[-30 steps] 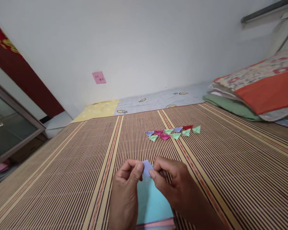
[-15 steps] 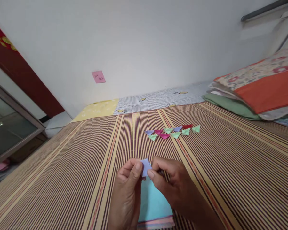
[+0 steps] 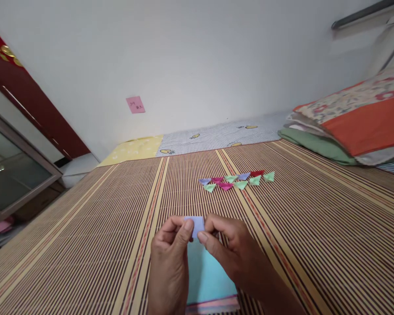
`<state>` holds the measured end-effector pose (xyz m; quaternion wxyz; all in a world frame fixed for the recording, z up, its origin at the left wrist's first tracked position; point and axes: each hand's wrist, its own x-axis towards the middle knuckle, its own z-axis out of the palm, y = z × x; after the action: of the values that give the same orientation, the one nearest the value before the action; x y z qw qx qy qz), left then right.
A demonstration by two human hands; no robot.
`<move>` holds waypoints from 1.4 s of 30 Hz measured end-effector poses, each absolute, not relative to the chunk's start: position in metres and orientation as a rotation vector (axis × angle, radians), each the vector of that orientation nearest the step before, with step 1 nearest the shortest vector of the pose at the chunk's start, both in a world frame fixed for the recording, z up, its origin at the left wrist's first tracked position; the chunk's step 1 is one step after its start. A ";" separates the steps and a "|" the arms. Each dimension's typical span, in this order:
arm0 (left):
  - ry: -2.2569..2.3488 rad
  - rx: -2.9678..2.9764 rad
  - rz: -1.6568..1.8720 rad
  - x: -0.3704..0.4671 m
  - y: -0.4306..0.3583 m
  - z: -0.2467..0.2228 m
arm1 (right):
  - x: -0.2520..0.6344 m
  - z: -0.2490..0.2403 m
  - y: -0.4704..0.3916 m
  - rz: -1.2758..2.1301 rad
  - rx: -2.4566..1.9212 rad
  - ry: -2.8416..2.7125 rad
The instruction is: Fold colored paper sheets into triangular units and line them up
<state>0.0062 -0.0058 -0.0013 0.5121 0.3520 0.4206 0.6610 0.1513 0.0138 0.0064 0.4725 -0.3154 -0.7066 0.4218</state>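
Note:
A small folded piece of lilac paper (image 3: pixel 197 225) is held up between both hands. My left hand (image 3: pixel 172 253) pinches its left side with thumb on top and fingers curled behind. At its right edge, my right hand (image 3: pixel 231 247) grips with thumb and bent forefinger. Below the hands lies a stack of coloured paper (image 3: pixel 208 275), turquoise on top, partly hidden by my wrists. Farther off, two rows of small folded paper pieces (image 3: pixel 241 185) in green, pink, lilac and red rest on the striped mat.
The striped mat (image 3: pixel 101 227) covers the bed up to a patterned sheet (image 3: pixel 206 139) along the wall. Folded bedding (image 3: pixel 364 122) is piled at the right. A pink note (image 3: pixel 135 104) sticks to the wall. A glass-panelled cabinet (image 3: pixel 16 175) stands at the left.
The lilac paper has turned and shifted slightly left, and now looks more rectangular. My right hand's thumb and forefinger have moved a little left with it.

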 end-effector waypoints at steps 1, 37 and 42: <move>1.031 0.894 1.570 0.005 -0.007 -0.001 | 0.152 0.007 0.014 1.070 -0.770 -1.723; 1.091 1.385 1.498 -0.023 -0.005 0.005 | 0.136 -0.002 0.020 1.447 -0.620 -1.129; 0.976 1.255 1.496 -0.028 -0.003 -0.002 | 0.144 -0.005 0.018 1.604 -0.549 -1.181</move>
<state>-0.0278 -0.0030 -0.0017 0.4611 0.5103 0.3966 0.6081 0.1445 0.0179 -0.0048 0.5123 -0.2281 -0.4909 0.6667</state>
